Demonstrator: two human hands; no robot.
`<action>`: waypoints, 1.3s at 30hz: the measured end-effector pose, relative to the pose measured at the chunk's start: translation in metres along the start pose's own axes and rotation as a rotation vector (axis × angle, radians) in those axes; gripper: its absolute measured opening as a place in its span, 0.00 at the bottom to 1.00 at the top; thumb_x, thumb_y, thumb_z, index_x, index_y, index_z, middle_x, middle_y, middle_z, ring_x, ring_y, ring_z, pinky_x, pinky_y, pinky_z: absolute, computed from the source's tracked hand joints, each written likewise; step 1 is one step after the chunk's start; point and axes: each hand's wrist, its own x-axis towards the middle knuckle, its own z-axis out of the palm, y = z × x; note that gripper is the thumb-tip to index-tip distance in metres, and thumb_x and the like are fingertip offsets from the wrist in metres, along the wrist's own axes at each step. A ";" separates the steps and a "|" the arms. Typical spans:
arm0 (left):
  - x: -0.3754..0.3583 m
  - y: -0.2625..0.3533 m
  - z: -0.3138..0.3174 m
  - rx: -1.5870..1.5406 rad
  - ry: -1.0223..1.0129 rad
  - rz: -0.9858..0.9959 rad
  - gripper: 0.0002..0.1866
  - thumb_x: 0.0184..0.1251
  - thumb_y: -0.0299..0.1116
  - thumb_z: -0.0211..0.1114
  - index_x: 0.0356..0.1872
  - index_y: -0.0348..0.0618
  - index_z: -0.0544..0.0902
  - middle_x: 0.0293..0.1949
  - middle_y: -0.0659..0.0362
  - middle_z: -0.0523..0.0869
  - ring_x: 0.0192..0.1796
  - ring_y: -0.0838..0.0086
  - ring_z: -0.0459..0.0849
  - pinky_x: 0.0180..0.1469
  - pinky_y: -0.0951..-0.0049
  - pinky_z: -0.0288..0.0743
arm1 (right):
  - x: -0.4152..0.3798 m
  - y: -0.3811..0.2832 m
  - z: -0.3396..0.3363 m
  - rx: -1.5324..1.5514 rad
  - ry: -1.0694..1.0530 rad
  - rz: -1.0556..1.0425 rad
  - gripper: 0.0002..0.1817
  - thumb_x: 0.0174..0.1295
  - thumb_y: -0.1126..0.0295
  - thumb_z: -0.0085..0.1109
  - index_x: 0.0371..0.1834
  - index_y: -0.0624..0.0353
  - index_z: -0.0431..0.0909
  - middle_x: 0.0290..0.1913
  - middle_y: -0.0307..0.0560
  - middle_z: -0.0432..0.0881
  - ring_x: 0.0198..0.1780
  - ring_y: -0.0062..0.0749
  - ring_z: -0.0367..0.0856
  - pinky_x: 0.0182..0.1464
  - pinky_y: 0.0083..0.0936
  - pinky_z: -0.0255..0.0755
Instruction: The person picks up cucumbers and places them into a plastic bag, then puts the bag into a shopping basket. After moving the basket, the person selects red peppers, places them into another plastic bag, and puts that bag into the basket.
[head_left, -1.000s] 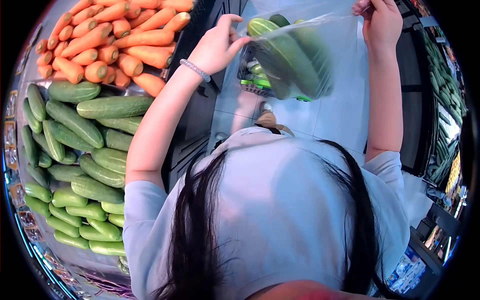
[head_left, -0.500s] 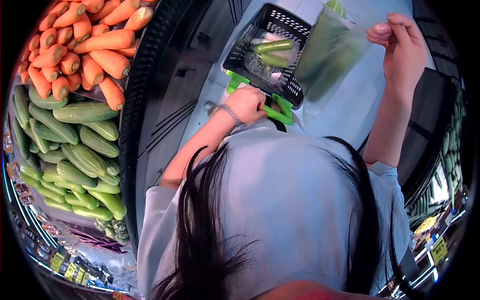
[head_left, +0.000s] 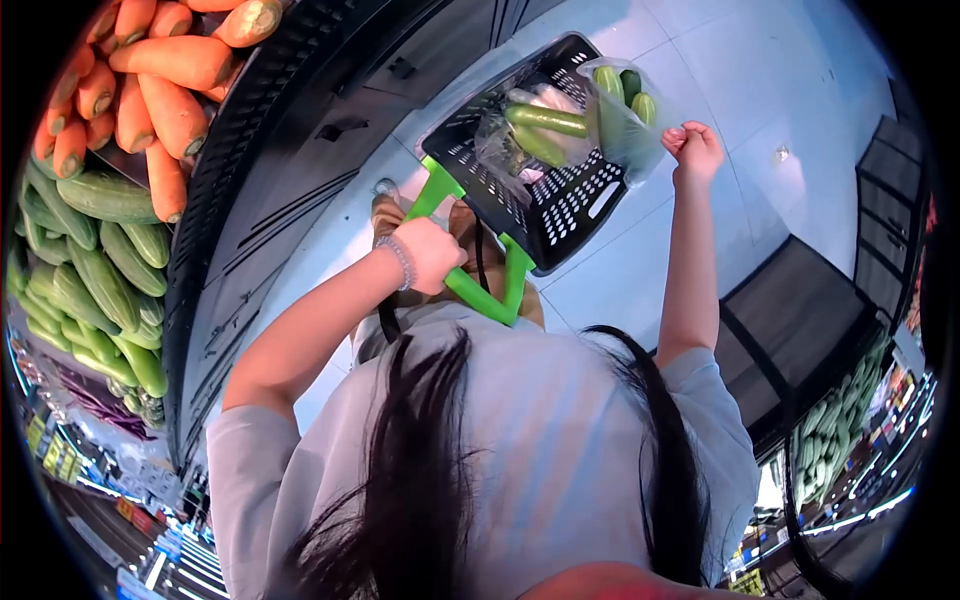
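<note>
My left hand (head_left: pixel 430 253) is wrapped round the bright green handle (head_left: pixel 487 292) of a black shopping basket (head_left: pixel 572 222). My right hand (head_left: pixel 695 150) pinches the top of a clear plastic bag (head_left: pixel 642 152) over the basket's far right side. Several green cucumbers (head_left: pixel 608 82) show inside that bag. Deeper in the basket lies another clear bag (head_left: pixel 497 150), holding long green vegetables (head_left: pixel 547 120) and something pale behind them.
On the left, a dark-edged produce stand holds carrots (head_left: pixel 175 62), large cucumbers (head_left: pixel 100 280) and light green peppers (head_left: pixel 140 362). Pale floor tiles (head_left: pixel 700 60) surround the basket. Dark stand panels (head_left: pixel 790 320) and more green produce (head_left: pixel 835 425) are at the right.
My right hand has lowered the bag of cucumbers from beside the basket to over its right side. The basket has swung into fuller view, with my left hand still on its handle.
</note>
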 end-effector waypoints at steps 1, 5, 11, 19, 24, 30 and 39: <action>0.000 0.000 -0.002 -0.008 0.020 -0.005 0.10 0.35 0.37 0.65 0.24 0.49 0.82 0.22 0.57 0.83 0.29 0.60 0.84 0.33 0.61 0.77 | 0.014 0.010 0.005 -0.024 -0.019 0.020 0.08 0.63 0.83 0.40 0.33 0.66 0.72 0.25 0.53 0.79 0.23 0.35 0.81 0.27 0.30 0.81; 0.000 -0.002 -0.001 -0.071 0.041 -0.011 0.09 0.35 0.37 0.65 0.21 0.48 0.80 0.20 0.57 0.82 0.28 0.60 0.84 0.31 0.62 0.76 | 0.068 0.059 0.022 -0.121 -0.067 0.085 0.09 0.62 0.83 0.39 0.34 0.66 0.73 0.25 0.54 0.80 0.22 0.35 0.80 0.28 0.29 0.81; -0.001 -0.002 0.009 -0.095 0.100 -0.040 0.09 0.36 0.39 0.66 0.19 0.48 0.79 0.18 0.58 0.81 0.25 0.61 0.82 0.30 0.62 0.76 | 0.149 0.113 0.065 -0.246 -0.165 -0.074 0.12 0.58 0.81 0.39 0.30 0.63 0.77 0.22 0.50 0.81 0.22 0.29 0.80 0.25 0.21 0.74; 0.004 0.002 -0.002 -0.090 0.066 -0.068 0.10 0.34 0.38 0.67 0.20 0.48 0.78 0.18 0.59 0.81 0.26 0.61 0.82 0.30 0.63 0.76 | 0.140 0.158 0.138 -0.450 -0.406 0.090 0.12 0.65 0.74 0.45 0.43 0.56 0.81 0.34 0.40 0.82 0.35 0.25 0.76 0.39 0.21 0.72; 0.012 0.003 -0.014 -0.074 0.021 -0.079 0.09 0.35 0.38 0.66 0.21 0.48 0.80 0.19 0.57 0.81 0.27 0.60 0.83 0.31 0.62 0.76 | 0.018 0.194 0.123 -0.500 -0.705 -0.141 0.10 0.63 0.76 0.52 0.46 0.60 0.79 0.46 0.43 0.82 0.49 0.28 0.77 0.56 0.25 0.69; 0.032 0.010 -0.037 -0.003 -0.030 -0.115 0.09 0.41 0.39 0.64 0.25 0.49 0.83 0.24 0.55 0.84 0.30 0.59 0.85 0.34 0.60 0.78 | -0.173 0.097 0.014 -0.061 -1.150 0.220 0.18 0.67 0.66 0.56 0.57 0.59 0.70 0.49 0.40 0.77 0.49 0.22 0.74 0.53 0.21 0.69; 0.094 -0.026 -0.044 0.068 0.207 0.052 0.12 0.44 0.43 0.63 0.28 0.50 0.85 0.30 0.57 0.85 0.32 0.59 0.84 0.37 0.60 0.78 | -0.207 0.029 0.028 -0.740 -1.075 0.035 0.30 0.49 0.54 0.67 0.53 0.57 0.74 0.46 0.53 0.82 0.48 0.43 0.81 0.49 0.34 0.73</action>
